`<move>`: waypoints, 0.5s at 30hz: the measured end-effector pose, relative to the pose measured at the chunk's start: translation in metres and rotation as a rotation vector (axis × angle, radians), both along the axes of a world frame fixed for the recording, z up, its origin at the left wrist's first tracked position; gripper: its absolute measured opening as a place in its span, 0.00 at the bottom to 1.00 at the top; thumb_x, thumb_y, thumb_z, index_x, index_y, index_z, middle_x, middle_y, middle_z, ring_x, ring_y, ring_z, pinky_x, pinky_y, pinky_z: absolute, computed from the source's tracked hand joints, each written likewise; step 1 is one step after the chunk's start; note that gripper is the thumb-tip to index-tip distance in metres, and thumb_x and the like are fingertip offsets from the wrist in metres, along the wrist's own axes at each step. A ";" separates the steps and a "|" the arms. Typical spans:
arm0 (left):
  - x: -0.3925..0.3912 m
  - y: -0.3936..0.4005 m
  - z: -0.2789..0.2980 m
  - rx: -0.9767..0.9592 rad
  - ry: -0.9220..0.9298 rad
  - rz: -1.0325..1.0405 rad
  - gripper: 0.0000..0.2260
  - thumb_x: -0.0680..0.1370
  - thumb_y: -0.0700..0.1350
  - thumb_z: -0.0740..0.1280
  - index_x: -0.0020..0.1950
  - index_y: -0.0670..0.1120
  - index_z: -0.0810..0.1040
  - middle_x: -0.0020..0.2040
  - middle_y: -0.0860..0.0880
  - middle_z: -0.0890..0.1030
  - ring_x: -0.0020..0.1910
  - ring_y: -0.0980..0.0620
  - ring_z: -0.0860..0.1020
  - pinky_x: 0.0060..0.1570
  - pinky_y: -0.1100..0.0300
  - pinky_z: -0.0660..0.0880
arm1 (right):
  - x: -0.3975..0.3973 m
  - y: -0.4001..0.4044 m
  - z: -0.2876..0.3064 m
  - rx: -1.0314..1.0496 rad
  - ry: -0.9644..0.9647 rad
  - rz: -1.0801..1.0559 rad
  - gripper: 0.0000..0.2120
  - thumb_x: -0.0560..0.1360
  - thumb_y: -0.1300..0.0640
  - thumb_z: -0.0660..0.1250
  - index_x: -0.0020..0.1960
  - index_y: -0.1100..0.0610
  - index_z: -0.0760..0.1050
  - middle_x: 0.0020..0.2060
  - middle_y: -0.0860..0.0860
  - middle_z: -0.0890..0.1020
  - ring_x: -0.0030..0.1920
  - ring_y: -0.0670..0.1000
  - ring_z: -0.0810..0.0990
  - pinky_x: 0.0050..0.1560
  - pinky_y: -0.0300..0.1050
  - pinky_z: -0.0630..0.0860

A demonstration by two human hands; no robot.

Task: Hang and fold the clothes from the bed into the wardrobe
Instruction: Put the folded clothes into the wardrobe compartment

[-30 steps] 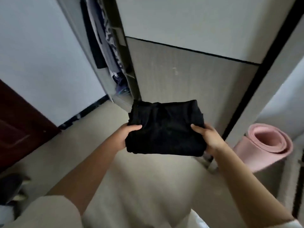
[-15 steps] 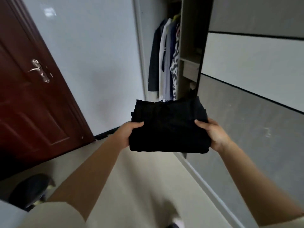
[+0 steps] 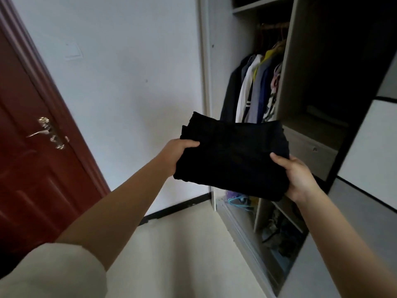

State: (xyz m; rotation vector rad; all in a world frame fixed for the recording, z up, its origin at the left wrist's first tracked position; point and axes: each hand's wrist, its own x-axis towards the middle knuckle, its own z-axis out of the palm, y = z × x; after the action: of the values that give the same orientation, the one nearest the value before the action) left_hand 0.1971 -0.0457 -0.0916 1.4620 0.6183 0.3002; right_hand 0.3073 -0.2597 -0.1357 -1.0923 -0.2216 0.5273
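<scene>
A folded black garment (image 3: 234, 155) is held flat in the air between both hands, in front of the open wardrobe (image 3: 287, 67). My left hand (image 3: 175, 154) grips its left edge with the thumb on top. My right hand (image 3: 297, 176) grips its right near corner, thumb on top too. Behind the garment, several clothes hang (image 3: 254, 91) from a rail in the wardrobe's left section. To their right is a dark shelf compartment (image 3: 318, 123) with a drawer front below it.
A dark red door (image 3: 32, 164) with a metal handle (image 3: 48, 133) stands on the left, next to a white wall. Hangers and loose items (image 3: 238, 198) lie low in the wardrobe. The sliding door panel (image 3: 369, 160) is at the right. Pale floor lies below.
The view has swung left and upward from the wardrobe's sliding panel to its open section. The folded garment has come closer to the opening, still held by both hands.
</scene>
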 end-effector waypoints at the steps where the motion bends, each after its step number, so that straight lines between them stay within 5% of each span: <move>1: 0.019 0.011 0.003 0.001 0.001 -0.018 0.08 0.76 0.40 0.64 0.54 0.40 0.76 0.46 0.44 0.80 0.43 0.46 0.79 0.39 0.56 0.76 | 0.016 0.009 0.003 -0.002 0.004 -0.013 0.09 0.75 0.63 0.61 0.53 0.56 0.75 0.43 0.52 0.83 0.42 0.50 0.83 0.40 0.41 0.81; 6: 0.163 0.069 0.021 0.022 0.035 -0.180 0.05 0.75 0.39 0.62 0.45 0.43 0.77 0.40 0.45 0.80 0.39 0.47 0.78 0.39 0.59 0.74 | 0.113 0.052 0.021 -0.021 -0.041 -0.197 0.07 0.77 0.62 0.59 0.50 0.57 0.75 0.36 0.52 0.84 0.35 0.49 0.84 0.35 0.42 0.81; 9: 0.255 0.073 0.037 0.088 0.078 -0.272 0.09 0.61 0.41 0.63 0.40 0.42 0.74 0.40 0.45 0.77 0.39 0.45 0.76 0.42 0.59 0.72 | 0.162 0.057 0.027 -0.037 -0.046 -0.430 0.07 0.77 0.61 0.61 0.50 0.53 0.76 0.45 0.54 0.83 0.43 0.53 0.84 0.46 0.50 0.80; 11: 0.316 0.064 0.040 0.158 0.096 -0.368 0.14 0.59 0.40 0.62 0.43 0.40 0.75 0.45 0.43 0.76 0.45 0.44 0.75 0.49 0.55 0.72 | 0.187 0.054 0.028 -0.046 0.007 -0.594 0.08 0.77 0.60 0.61 0.52 0.51 0.76 0.49 0.54 0.81 0.50 0.57 0.80 0.53 0.57 0.76; 15: 0.409 0.015 0.046 0.305 0.088 -0.572 0.21 0.68 0.39 0.63 0.60 0.37 0.73 0.61 0.39 0.73 0.58 0.42 0.72 0.57 0.55 0.69 | 0.229 0.035 0.030 -0.102 0.027 -0.840 0.19 0.78 0.58 0.61 0.69 0.54 0.66 0.53 0.51 0.78 0.59 0.55 0.75 0.60 0.54 0.71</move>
State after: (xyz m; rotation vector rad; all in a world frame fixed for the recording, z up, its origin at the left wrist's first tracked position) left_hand 0.6059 -0.0308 -0.0457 1.8829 0.2057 -0.1252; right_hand 0.5360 -0.2246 -0.1054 -1.1638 0.2919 -0.2027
